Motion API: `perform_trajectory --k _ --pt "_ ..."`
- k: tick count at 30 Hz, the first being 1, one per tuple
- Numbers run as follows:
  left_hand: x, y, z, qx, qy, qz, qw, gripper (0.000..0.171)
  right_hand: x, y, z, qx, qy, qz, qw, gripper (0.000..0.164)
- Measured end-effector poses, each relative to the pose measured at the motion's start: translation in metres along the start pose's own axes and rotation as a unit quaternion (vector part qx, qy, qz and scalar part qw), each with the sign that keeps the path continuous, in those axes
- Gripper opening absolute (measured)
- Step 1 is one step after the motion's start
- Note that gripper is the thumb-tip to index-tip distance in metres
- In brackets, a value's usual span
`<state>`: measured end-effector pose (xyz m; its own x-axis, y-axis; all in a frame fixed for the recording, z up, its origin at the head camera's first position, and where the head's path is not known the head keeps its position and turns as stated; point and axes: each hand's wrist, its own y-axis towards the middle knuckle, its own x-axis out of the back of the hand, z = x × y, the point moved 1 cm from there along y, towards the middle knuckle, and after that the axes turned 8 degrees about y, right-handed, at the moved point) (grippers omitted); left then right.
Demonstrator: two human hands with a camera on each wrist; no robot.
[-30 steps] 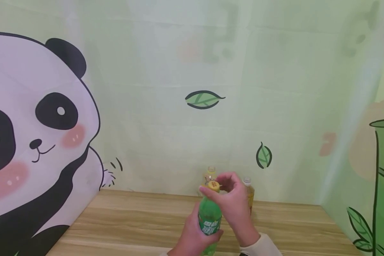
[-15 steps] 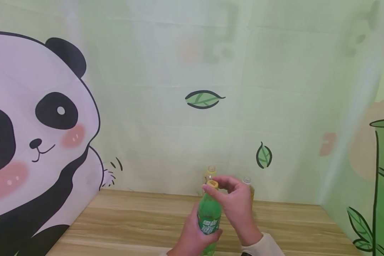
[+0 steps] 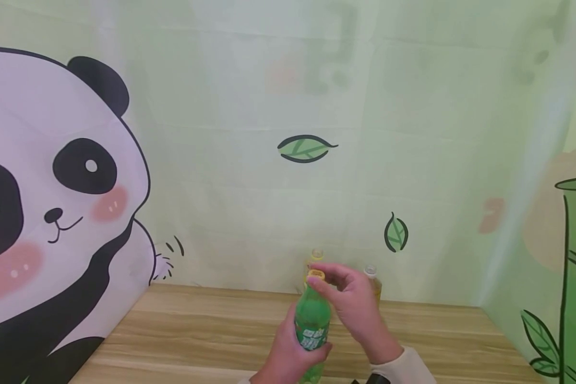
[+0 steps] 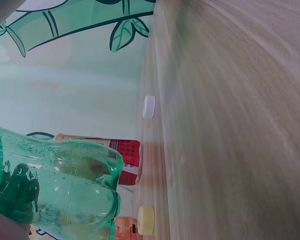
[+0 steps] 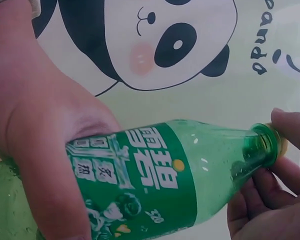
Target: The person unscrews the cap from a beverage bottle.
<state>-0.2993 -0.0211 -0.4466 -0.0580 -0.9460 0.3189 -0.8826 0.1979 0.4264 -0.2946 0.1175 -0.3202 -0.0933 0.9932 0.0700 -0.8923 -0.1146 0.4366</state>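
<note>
My left hand (image 3: 288,349) grips a green plastic soda bottle (image 3: 312,314) around its lower body, holding it nearly upright above the table. Thumb and fingers of my right hand (image 3: 357,304) pinch the yellow cap (image 3: 317,274) at the bottle's top. In the right wrist view the cap (image 5: 282,142) sits at the mouth of the neck, partly covered by fingers. White lettering marks the bottle's green label (image 5: 160,185). Through the left wrist view, the bottle's clear green base (image 4: 75,185) hangs apart from the tabletop.
Behind the hands stand two uncapped bottles, one with a yellow neck ring (image 3: 317,256) and one with a white ring (image 3: 370,273). A white cap (image 4: 149,106) and a yellow cap (image 4: 146,220) lie on the wooden table (image 4: 230,140). A panda-printed backdrop (image 3: 240,213) encloses the table.
My right fingertips have shifted slightly left with the cap, while that wrist has moved a little right. The green bottle has tilted or drifted slightly left in my left hand.
</note>
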Motion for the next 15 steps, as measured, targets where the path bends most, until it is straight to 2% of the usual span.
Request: perform_trajectory --k 10,15 --pt "0.0004 0.0014 0.0009 -0.032 0.001 -0.017 0.9993 0.069 0.0081 0.0006 -0.0011 -0.018 0.018 0.098 0.995 0.036" --pt "0.0018 0.0011 0.0027 -0.032 -0.004 -0.013 0.9994 0.068 0.0078 0.0008 -0.0029 -0.025 0.033 0.119 0.992 0.042"
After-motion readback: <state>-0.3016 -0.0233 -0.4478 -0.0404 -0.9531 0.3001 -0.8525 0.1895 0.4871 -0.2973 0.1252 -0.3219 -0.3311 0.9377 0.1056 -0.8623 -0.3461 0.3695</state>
